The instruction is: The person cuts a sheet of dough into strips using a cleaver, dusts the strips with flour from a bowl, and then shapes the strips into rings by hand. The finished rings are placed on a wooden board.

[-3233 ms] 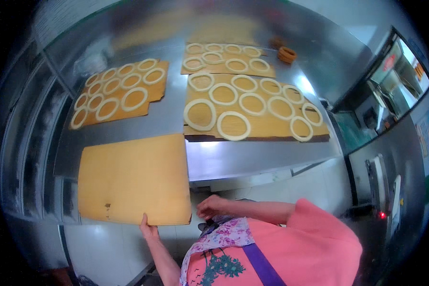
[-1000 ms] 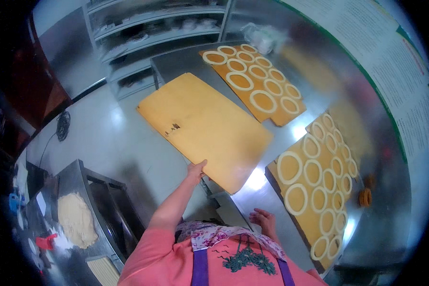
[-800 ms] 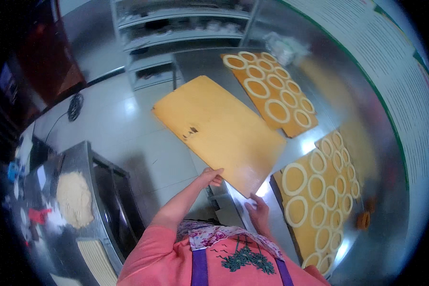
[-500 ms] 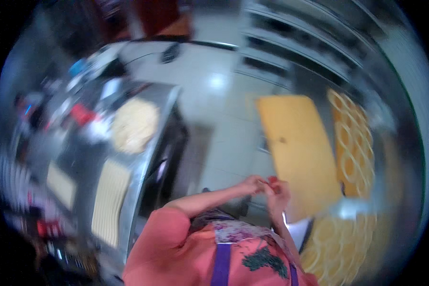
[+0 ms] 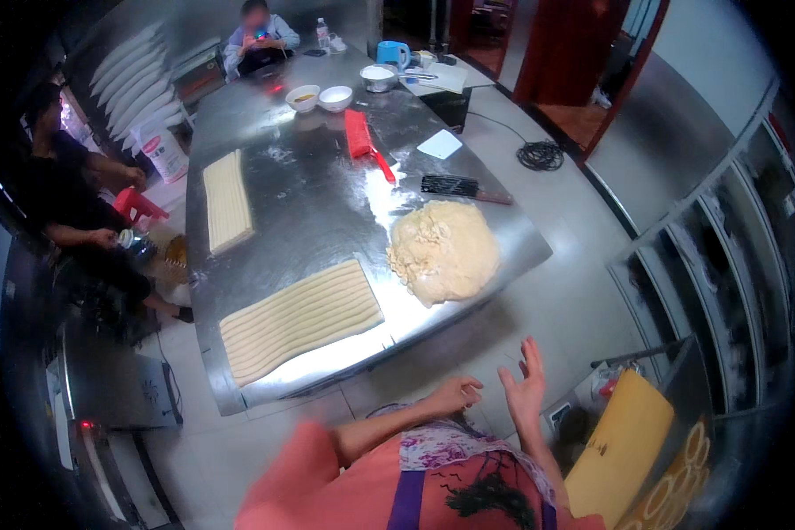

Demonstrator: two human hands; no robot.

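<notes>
Both my hands are raised in front of my apron, below the near edge of the steel table (image 5: 305, 199). My left hand (image 5: 453, 397) has its fingers loosely bent and apart, with nothing seen in them. To its right, my right hand (image 5: 525, 385) is spread open, fingers pointing up, also bare. Nearest to them on the table lies a big rough mound of pale dough (image 5: 444, 252). A sheet of dough cut into long strips (image 5: 300, 320) sits to its left, and a second stack of dough strips (image 5: 227, 201) lies farther back.
A red brush (image 5: 359, 134), a black-bristled brush (image 5: 450, 185) and a white scraper (image 5: 440, 144) lie beyond the dough. A yellow board (image 5: 623, 446) and dough rings (image 5: 678, 486) are at lower right. One person sits behind the table; another (image 5: 71, 194) is at left.
My view has swung left from the yellow board to the steel table. My hands, which were together at a small red thing beside the board, are now apart; the red thing is no longer in them.
</notes>
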